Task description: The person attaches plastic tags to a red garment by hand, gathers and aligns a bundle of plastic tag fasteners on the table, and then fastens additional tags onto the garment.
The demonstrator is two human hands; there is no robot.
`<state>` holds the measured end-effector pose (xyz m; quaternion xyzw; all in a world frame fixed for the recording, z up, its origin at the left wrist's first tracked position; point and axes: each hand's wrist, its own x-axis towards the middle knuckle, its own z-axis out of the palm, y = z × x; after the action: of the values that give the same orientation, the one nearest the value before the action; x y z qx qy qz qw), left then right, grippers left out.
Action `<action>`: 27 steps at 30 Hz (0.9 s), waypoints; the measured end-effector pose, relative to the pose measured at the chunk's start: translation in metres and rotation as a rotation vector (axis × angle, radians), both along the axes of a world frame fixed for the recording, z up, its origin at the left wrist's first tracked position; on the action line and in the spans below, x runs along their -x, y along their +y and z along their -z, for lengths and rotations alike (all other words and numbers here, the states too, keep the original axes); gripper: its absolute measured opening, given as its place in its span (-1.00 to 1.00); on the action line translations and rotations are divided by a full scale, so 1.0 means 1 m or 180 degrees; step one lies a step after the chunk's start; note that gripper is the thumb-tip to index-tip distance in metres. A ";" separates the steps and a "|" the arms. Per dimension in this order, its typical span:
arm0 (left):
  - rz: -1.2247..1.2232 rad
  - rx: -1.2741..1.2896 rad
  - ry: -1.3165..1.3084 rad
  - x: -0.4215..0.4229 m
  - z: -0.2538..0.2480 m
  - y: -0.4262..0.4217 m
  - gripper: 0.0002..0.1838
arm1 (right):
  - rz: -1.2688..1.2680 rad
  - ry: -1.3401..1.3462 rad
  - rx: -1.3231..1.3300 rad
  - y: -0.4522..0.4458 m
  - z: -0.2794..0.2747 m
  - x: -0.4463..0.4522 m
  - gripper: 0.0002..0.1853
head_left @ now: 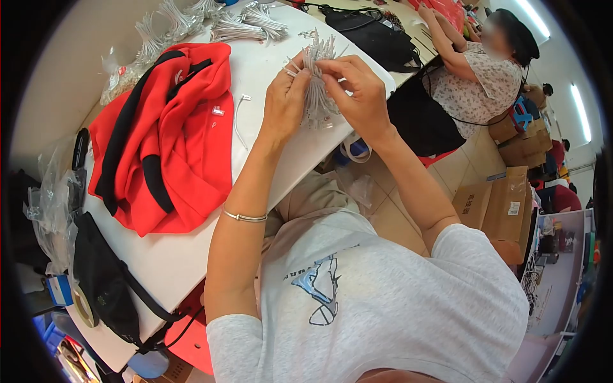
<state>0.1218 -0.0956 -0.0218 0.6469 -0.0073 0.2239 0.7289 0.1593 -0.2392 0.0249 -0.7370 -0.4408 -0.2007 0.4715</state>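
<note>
A bundle of thin white-grey cables [317, 102] hangs between my two hands above the white table's edge. My left hand [287, 96] is closed round the bundle's left side, thumb and fingers pressed on the strands. On the other side, my right hand [359, 92] pinches at the strands near the top of the bundle, its fingers bent. Whether it grips one strand or several is too small to tell. One loose white cable with a small connector [240, 121] lies on the table left of my left hand.
A red and black garment [185, 140] covers the table's left part. More cable bundles [249, 24] lie at the back. A black bag [105, 281] is at the near left edge. Another person [479, 76] works at the right, near cardboard boxes [491, 207].
</note>
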 end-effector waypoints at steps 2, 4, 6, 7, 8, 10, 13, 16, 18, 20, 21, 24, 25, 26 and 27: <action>0.0009 0.0016 -0.0098 -0.004 0.005 0.000 -0.50 | 0.0095 -0.0065 0.0001 0.002 0.001 0.000 -0.71; 0.0029 0.0069 -0.0272 -0.008 0.009 -0.002 -0.50 | 0.0286 -0.0173 0.0025 0.003 0.002 -0.001 -0.71; 0.0046 0.0107 -0.0353 -0.010 0.013 -0.003 -0.50 | 0.0389 -0.0222 0.0049 0.004 0.003 0.000 -0.72; 0.0037 0.0055 -0.0362 -0.010 0.014 -0.003 -0.49 | 0.0491 -0.0318 0.0150 0.006 0.003 0.002 -0.72; 0.0030 0.0003 -0.0372 -0.010 0.014 -0.004 -0.49 | 0.0595 -0.0416 0.0253 0.008 0.002 0.004 -0.73; 0.0007 -0.0104 -0.0403 -0.011 0.015 -0.003 -0.48 | 0.0797 -0.0621 0.0452 0.011 0.000 0.007 -0.73; 0.0154 0.0011 -0.0260 -0.005 0.009 0.000 -0.47 | 0.0829 -0.0692 0.0579 0.013 -0.003 0.004 -0.74; 0.0298 0.0116 -0.0127 -0.002 0.006 0.002 -0.47 | 0.0857 -0.0773 0.0696 0.015 -0.004 0.003 -0.75; 0.0220 0.0023 -0.0241 -0.007 0.011 0.001 -0.46 | 0.0769 -0.0846 0.0555 0.013 0.000 0.003 -0.77; 0.0132 -0.0056 -0.0355 -0.011 0.016 0.000 -0.45 | 0.0669 -0.0922 0.0429 0.010 0.004 0.001 -0.78; 0.0126 -0.0050 -0.0362 -0.011 0.016 0.001 -0.45 | 0.0663 -0.0930 0.0434 0.010 0.005 0.000 -0.78; 0.0127 -0.0046 -0.0358 -0.008 0.017 0.003 -0.43 | 0.0574 -0.1043 0.0409 0.008 0.011 -0.001 -0.82; 0.0135 -0.0051 -0.0359 -0.009 0.016 0.003 -0.41 | 0.0554 -0.1082 0.0394 0.007 0.010 -0.002 -0.83; 0.0138 -0.0052 -0.0363 -0.007 0.014 0.002 -0.41 | 0.0558 -0.1085 0.0393 0.006 0.009 -0.003 -0.83; 0.0017 -0.0339 -0.0291 -0.005 0.012 0.001 -0.42 | 0.0525 -0.1107 0.0453 0.006 0.007 -0.005 -0.84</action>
<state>0.1265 -0.0944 -0.0336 0.6739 -0.0542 0.2506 0.6929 0.1640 -0.2333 0.0180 -0.7563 -0.4668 -0.3312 0.3170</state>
